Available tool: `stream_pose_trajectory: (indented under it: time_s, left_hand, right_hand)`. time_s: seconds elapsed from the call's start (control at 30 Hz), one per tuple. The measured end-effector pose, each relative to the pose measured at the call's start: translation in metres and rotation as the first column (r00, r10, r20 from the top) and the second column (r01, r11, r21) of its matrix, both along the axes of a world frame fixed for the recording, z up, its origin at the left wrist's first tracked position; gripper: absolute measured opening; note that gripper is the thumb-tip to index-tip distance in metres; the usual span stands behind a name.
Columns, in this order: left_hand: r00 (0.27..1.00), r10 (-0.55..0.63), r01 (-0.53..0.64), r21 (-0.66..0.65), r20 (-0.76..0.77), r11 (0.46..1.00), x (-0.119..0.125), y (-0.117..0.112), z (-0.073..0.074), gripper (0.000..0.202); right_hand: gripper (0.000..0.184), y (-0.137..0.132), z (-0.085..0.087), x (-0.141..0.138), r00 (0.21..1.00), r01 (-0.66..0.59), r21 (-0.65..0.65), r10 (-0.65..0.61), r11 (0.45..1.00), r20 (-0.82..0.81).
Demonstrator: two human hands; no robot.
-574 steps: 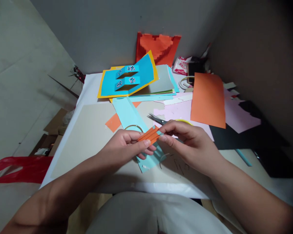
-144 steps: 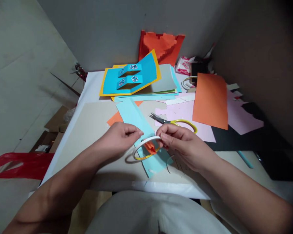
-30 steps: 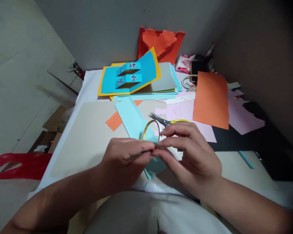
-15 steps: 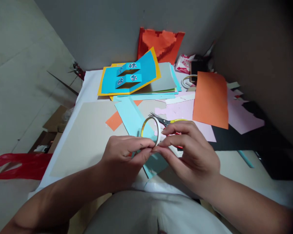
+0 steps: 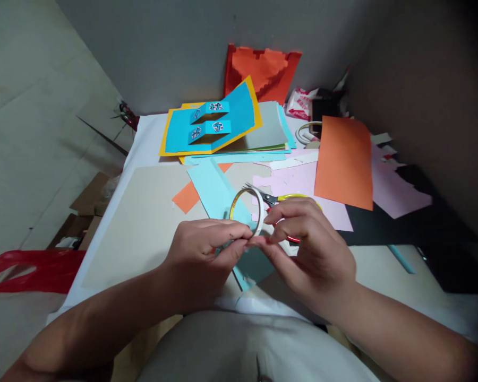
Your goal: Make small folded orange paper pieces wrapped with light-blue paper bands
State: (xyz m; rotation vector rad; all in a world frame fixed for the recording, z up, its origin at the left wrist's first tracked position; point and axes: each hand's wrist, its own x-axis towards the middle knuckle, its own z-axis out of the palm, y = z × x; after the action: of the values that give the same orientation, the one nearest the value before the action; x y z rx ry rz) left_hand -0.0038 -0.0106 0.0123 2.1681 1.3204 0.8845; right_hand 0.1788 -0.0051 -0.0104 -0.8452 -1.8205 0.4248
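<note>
A narrow roll of white tape (image 5: 261,213) with a yellow inner core stands on edge between my hands. The thumb and index finger of my left hand (image 5: 205,253) pinch its lower rim. My right hand (image 5: 316,257) has its thumb tip at the same lower edge, its index and middle fingers bent close to the roll's right side. Whether a loose tape end lies between those fingertips is too small to see. Behind the roll lie scissors (image 5: 269,199) with red and yellow handles, partly hidden by my right hand. Light blue paper (image 5: 217,185) lies beneath.
A blue and yellow pop-up card (image 5: 227,139) rests on stacked paper at the back. An orange sheet (image 5: 344,164), pink paper (image 5: 402,193) and black paper (image 5: 386,225) cover the right side. A red folded card (image 5: 263,74) leans on the wall. Grey board (image 5: 143,223) lies left.
My right fingers have shifted slightly at the roll's lower edge, and more of the scissors' handles shows. The tape roll has turned a little; my left hand keeps its pinch.
</note>
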Motion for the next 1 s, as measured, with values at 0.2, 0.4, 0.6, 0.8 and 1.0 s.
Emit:
stream_pose_trajectory:
  time_s: [0.2, 0.4, 0.6, 0.8, 1.0]
  left_hand:
    - [0.998, 0.058, -0.059, -0.043, -0.028, 0.997, 0.001, -0.001, 0.005, 0.012]
    - [0.985, 0.148, -0.133, -0.168, 0.083, 0.977, 0.006, -0.002, 0.008, 0.009]
    - [0.956, 0.223, -0.042, -0.663, 0.191, 0.747, 0.003, -0.001, 0.013, 0.014]
    - [0.978, 0.139, 0.006, -0.689, 0.156, 0.724, -0.004, 0.004, 0.014, 0.03]
    - [0.987, 0.115, -0.019, -0.635, 0.111, 0.772, -0.003, 0.002, 0.011, 0.031]
  right_hand:
    - [0.029, 0.005, 0.002, 0.003, 0.996, -0.049, 0.097, 0.041, 0.994, 0.081]
    - [0.026, 0.004, 0.004, 0.003, 0.995, -0.078, 0.028, 0.076, 0.997, 0.058]
    - [0.024, 0.002, 0.004, -0.001, 0.983, -0.182, -0.095, 0.178, 0.979, -0.045]
    - [0.025, 0.002, 0.006, -0.002, 0.987, -0.156, -0.119, 0.151, 0.981, -0.045]
    - [0.02, 0.001, 0.005, -0.004, 0.993, -0.112, -0.15, 0.108, 0.982, -0.038]
